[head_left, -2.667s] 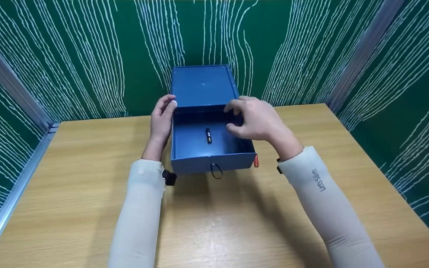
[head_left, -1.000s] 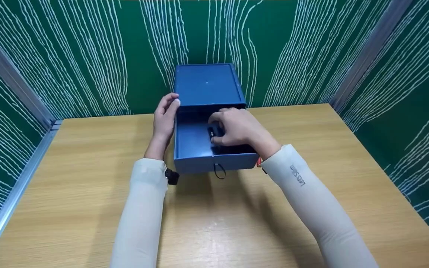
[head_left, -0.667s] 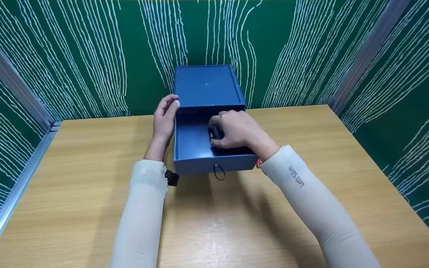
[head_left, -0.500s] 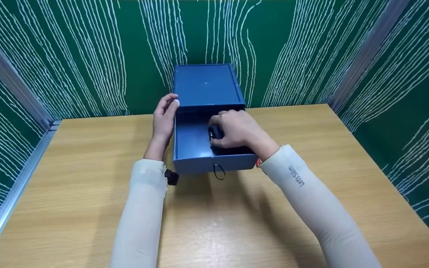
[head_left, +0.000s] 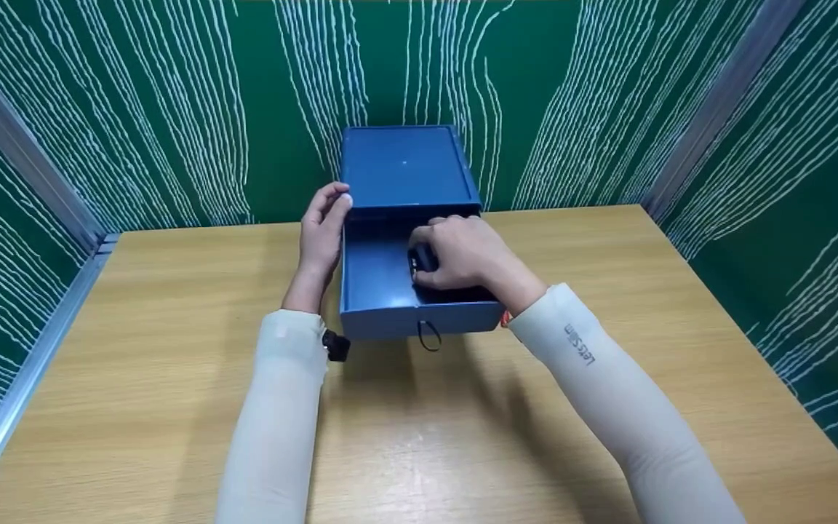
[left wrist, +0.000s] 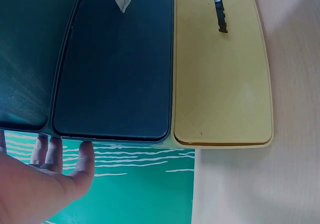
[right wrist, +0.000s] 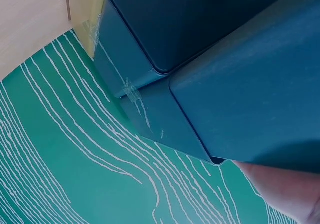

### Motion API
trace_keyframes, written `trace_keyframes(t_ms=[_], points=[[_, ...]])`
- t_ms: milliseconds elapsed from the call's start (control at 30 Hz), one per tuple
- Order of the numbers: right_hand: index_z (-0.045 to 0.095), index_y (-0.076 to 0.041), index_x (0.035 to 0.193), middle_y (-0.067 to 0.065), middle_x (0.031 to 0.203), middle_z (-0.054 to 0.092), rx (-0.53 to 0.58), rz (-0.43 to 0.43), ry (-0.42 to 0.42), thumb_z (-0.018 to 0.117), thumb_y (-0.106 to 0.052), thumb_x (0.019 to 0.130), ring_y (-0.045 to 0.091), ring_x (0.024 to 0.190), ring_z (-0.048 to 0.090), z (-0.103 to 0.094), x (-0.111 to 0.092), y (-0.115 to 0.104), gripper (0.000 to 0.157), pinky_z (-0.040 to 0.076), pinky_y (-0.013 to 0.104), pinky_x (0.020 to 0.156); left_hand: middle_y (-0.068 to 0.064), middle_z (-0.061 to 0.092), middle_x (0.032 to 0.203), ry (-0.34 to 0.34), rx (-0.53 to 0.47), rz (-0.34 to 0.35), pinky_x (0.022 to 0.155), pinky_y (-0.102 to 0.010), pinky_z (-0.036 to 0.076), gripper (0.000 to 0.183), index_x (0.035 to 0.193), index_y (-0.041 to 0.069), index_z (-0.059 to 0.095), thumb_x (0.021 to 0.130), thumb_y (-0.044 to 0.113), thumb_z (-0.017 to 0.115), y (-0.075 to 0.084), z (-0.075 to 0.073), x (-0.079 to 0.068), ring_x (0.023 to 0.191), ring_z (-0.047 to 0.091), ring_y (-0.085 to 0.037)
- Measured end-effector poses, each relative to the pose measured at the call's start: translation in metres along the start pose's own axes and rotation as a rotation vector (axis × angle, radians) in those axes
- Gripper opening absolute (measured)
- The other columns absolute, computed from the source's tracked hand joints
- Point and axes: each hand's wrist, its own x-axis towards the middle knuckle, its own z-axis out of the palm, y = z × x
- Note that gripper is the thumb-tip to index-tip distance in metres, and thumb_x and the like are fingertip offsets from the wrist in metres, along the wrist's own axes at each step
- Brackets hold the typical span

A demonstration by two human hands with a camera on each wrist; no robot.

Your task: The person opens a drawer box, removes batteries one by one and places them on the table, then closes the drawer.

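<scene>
The top drawer [head_left: 379,280] of a blue drawer unit [head_left: 406,167] is pulled out. My right hand [head_left: 463,251] reaches into it, thumb and forefinger pinching a small black battery [head_left: 413,265]. The other fingers hide part of the drawer floor. My left hand [head_left: 321,231] rests against the left side of the unit near its front edge. In the left wrist view, the extended fingers [left wrist: 85,159] touch the unit's side. The right wrist view has only part of my right hand [right wrist: 280,189] behind the drawer wall, with the battery hidden.
Below sit a closed dark blue drawer [left wrist: 115,73] with a pale loop and a closed yellow drawer [left wrist: 222,78] with a black loop. A small red object [head_left: 505,319] shows beside the drawer's right front corner. Green walls with white lines surround the wooden table [head_left: 172,364].
My right hand has moved from the drawer's right wall inward and down to the battery, and its fingers have closed on it. Over the last half second almost nothing moves. My left hand stays put.
</scene>
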Motion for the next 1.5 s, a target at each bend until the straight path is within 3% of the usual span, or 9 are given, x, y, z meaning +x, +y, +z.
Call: trace_keyframes(t_ms=[667, 1500], points=[[0.06, -0.025, 0.101, -0.001, 0.088, 0.057, -0.001, 0.012, -0.029, 0.058, -0.051, 0.069, 0.02, 0.075, 0.049, -0.0014, -0.0003, -0.0018, 0.042, 0.041, 0.037, 0.062, -0.001, 0.05, 0.117, -0.005, 0.02, -0.006, 0.093, -0.028, 0.034, 0.026, 0.11, 0.014, 0.054, 0.087, 0.027, 0.05, 0.0005, -0.0011, -0.0007, 0.107, 0.044, -0.011], [0.063, -0.024, 0.098, 0.0, 0.087, 0.057, 0.014, 0.014, 0.009, 0.058, -0.051, 0.069, 0.021, 0.077, 0.047, -0.0011, -0.0013, -0.0023, 0.04, 0.041, 0.038, 0.065, -0.002, 0.051, 0.118, 0.003, 0.004, -0.009, 0.093, -0.028, 0.034, 0.026, 0.109, 0.013, 0.055, 0.086, 0.025, 0.051, -0.0005, 0.0003, 0.0014, 0.108, 0.045, -0.011]])
